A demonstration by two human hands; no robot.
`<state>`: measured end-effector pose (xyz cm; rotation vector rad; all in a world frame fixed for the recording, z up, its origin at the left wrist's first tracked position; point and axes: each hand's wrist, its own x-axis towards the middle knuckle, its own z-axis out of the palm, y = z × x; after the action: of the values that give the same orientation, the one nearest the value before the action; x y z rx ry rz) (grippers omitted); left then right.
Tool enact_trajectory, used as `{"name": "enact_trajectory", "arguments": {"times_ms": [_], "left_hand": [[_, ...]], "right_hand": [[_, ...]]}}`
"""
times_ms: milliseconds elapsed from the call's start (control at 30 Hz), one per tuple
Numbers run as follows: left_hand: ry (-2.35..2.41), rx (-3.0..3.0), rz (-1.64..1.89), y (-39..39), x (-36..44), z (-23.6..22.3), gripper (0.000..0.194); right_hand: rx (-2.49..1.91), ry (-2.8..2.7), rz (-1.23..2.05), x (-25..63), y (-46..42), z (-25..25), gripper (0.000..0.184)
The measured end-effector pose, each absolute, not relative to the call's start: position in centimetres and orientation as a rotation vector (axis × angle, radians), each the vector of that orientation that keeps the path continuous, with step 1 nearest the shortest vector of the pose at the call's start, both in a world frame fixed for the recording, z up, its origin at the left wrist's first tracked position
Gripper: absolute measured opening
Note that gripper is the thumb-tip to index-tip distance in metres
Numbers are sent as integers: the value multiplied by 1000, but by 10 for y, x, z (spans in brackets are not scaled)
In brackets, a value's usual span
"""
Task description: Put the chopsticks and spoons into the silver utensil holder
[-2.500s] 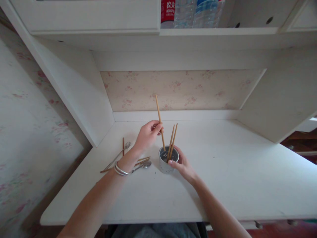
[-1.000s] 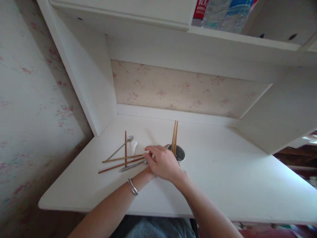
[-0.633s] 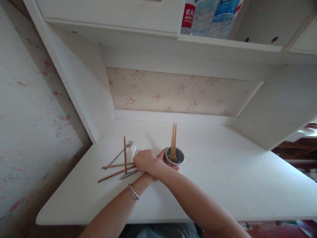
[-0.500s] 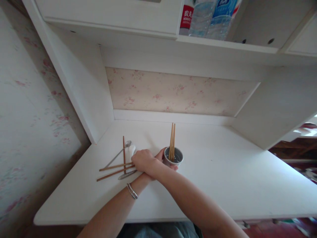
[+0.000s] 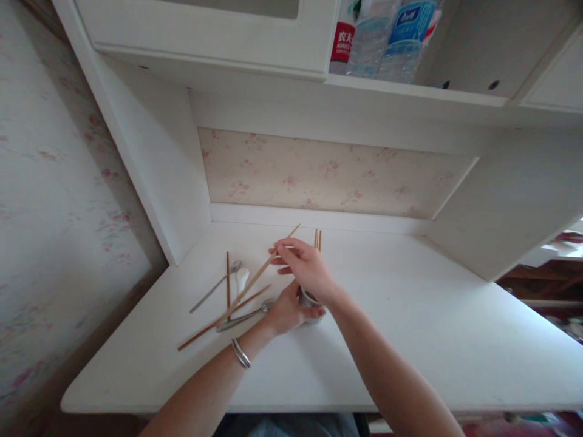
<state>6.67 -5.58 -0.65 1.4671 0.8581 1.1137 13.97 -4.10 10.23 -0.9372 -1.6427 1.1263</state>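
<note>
My right hand (image 5: pixel 306 267) crosses over my left and pinches a wooden chopstick (image 5: pixel 255 280), lifted at an angle with its far tip up. My left hand (image 5: pixel 288 309), with a silver bangle on the wrist, wraps round the small metal holder (image 5: pixel 310 300), which is mostly hidden by my right wrist. Two chopstick tips (image 5: pixel 317 237) stick up out of the holder behind my right hand. On the desk to the left lie another chopstick (image 5: pixel 214 323), a short dark chopstick (image 5: pixel 228 280), a metal spoon (image 5: pixel 241 315), a second metal spoon (image 5: pixel 215 287) and a white spoon (image 5: pixel 241 277).
The white desk (image 5: pixel 410 340) sits in an alcove with a side panel (image 5: pixel 164 176) at the left and another at the right. A shelf above holds water bottles (image 5: pixel 392 36) and a red-labelled bottle (image 5: pixel 340 42). Floral wallpaper covers the left wall.
My right hand has taken one chopstick off the desk and raised it toward the holder. My left hand stays on the holder.
</note>
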Motion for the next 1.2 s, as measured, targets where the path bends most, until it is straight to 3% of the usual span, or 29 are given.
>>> {"name": "enact_trajectory", "arguments": {"times_ms": [133,467,700,1200], "left_hand": [[739,1482,1079,-55,68,-7,72],[656,1399,1061,-54,69,-8,78],[634,1396,1073,-50,71,-15,78],[615,1407,1079,-45,70,-20,81]], "right_hand": [[-852,-1355,912,180,-39,125,26],[-1195,-1318,360,241,-26,97,48],[-1455,-1500,390,237,-32,64,27],[-1552,-1625,483,226,-35,42,28]]}}
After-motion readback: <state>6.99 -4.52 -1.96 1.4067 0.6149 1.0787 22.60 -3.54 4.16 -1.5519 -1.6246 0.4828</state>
